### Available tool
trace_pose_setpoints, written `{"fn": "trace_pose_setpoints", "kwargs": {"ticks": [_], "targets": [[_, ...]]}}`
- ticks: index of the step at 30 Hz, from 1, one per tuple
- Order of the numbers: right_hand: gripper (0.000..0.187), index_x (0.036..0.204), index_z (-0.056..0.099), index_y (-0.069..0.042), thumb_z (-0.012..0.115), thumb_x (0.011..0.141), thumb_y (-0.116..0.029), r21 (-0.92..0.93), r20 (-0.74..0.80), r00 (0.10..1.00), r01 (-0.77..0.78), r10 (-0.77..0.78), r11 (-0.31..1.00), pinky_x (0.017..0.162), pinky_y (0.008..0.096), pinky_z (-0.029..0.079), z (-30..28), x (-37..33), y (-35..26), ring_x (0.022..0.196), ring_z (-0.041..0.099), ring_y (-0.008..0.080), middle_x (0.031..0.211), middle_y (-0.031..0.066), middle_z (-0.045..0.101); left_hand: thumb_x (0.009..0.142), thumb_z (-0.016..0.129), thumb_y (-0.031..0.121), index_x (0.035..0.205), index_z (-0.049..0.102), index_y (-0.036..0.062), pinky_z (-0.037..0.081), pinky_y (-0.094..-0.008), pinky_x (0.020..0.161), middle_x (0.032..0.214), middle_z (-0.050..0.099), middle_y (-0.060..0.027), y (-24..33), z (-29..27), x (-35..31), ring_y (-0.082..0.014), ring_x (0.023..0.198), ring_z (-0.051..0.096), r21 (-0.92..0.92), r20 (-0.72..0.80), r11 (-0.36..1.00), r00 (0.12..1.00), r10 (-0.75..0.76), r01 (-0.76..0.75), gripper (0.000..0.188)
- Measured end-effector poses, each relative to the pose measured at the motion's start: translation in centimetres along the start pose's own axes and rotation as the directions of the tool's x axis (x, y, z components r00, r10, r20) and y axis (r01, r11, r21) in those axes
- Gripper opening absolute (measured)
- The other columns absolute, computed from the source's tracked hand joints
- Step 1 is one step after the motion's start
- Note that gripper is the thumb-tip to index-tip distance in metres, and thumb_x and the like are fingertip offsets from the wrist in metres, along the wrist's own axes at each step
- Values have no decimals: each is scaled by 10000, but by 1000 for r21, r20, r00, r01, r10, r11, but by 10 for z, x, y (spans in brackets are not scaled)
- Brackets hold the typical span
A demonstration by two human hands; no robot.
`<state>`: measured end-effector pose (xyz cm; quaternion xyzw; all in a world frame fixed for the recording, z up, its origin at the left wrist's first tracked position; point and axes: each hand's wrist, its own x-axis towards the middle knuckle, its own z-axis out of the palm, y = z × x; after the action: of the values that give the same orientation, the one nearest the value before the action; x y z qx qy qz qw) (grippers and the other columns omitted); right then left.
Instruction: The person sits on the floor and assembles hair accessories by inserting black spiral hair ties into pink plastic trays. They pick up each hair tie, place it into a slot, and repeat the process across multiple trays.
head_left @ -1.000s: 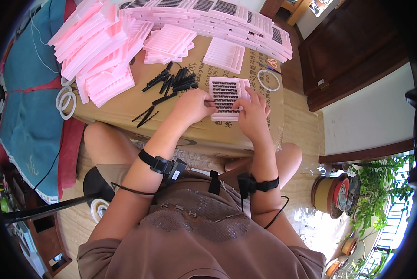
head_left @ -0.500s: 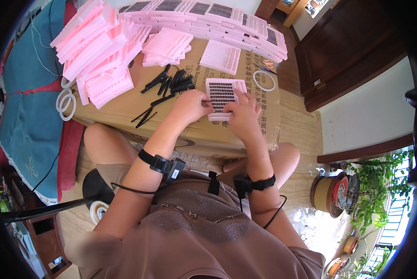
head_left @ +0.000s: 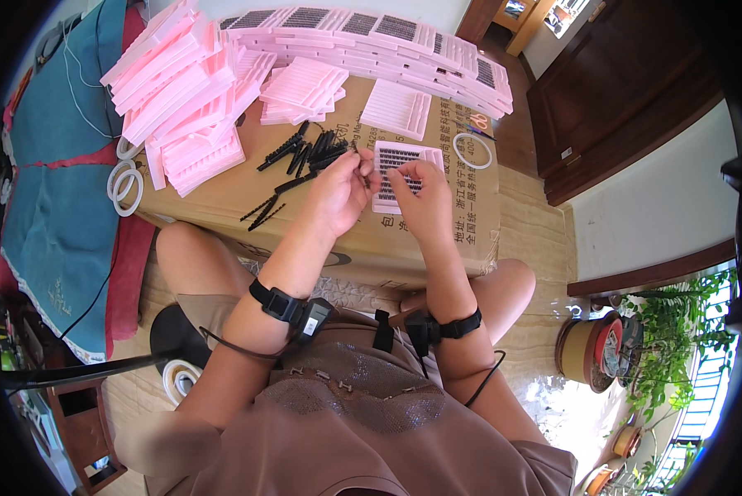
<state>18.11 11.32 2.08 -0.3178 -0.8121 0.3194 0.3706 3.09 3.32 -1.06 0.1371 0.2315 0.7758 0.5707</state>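
On the cardboard box in front of me lies a pink tray [head_left: 387,202] with rows of black false lash clusters. Over its left edge, my left hand [head_left: 340,195] is turned partly palm up, its fingertips curled together in a pinch. My right hand [head_left: 428,204] hovers over the middle rows, thumb and forefinger pressed together close to the left fingertips. Whatever is between the fingers of either hand is too small to make out. Loose black lash strips [head_left: 305,155] lie in a pile left of the tray, and a few stray strips [head_left: 263,211] sit nearer me.
Empty pink trays [head_left: 193,91] are heaped at the left, with a smaller stack [head_left: 303,87] beside them. Filled trays line the far edge in a stacked row [head_left: 371,48]. One bare tray [head_left: 397,108], a white tape ring [head_left: 472,151] and scissors [head_left: 479,122] lie at the right.
Both hands have lifted off the tray. My left hand has rolled palm upward, and my right fingers have drawn from spread on the tray into a pinch.
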Motion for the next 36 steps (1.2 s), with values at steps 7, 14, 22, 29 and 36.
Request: {"fn": "trace_pose_setpoints", "kwargs": {"ticks": [7, 14, 22, 29, 36], "targets": [[217, 958, 745, -15, 820, 850, -189, 228, 59, 990, -141, 131, 963, 694, 278, 495, 12, 6, -29, 769, 617, 125, 864, 52, 705, 1042, 586, 232, 1276, 617, -7, 488, -399, 1008, 1243, 644, -127, -8, 21, -6, -238, 1152, 617, 9, -57, 998, 996, 70, -69, 336], [179, 977, 746, 20, 714, 966, -156, 413, 249, 932, -348, 263, 842, 668, 227, 464, 6, 12, -26, 729, 574, 54, 820, 13, 704, 1033, 599, 237, 1328, 612, 0, 474, -358, 1006, 1279, 649, -110, -3, 22, -10, -206, 1155, 613, 25, -27, 1000, 1000, -2, 2, 379], [194, 1039, 715, 47, 665, 988, -134, 421, 142, 974, -222, 177, 879, 682, 288, 516, 24, 8, -7, 749, 636, 121, 852, 72, 720, 1062, 542, 220, 1324, 618, -16, 489, -335, 1014, 1272, 661, -92, -7, 21, -8, -176, 1144, 627, 184, 15, 983, 1000, 17, -19, 361], [174, 1005, 742, 34, 694, 958, -127, 419, 262, 945, -296, 198, 858, 661, 264, 495, 16, 9, -11, 741, 616, 84, 824, 53, 724, 1066, 530, 221, 1334, 609, -20, 489, -343, 1024, 1296, 658, -114, -4, 23, -10, -186, 1161, 626, 146, -14, 989, 1000, 16, -13, 370], [155, 945, 789, 1, 758, 918, -148, 276, 231, 932, -337, 279, 900, 682, 231, 491, 5, 7, -26, 731, 617, 54, 816, 22, 742, 1061, 566, 242, 1350, 598, -32, 483, -358, 1051, 1301, 656, -126, -3, 20, -10, -192, 1164, 628, 158, 15, 987, 1000, 1, -4, 400]]}}
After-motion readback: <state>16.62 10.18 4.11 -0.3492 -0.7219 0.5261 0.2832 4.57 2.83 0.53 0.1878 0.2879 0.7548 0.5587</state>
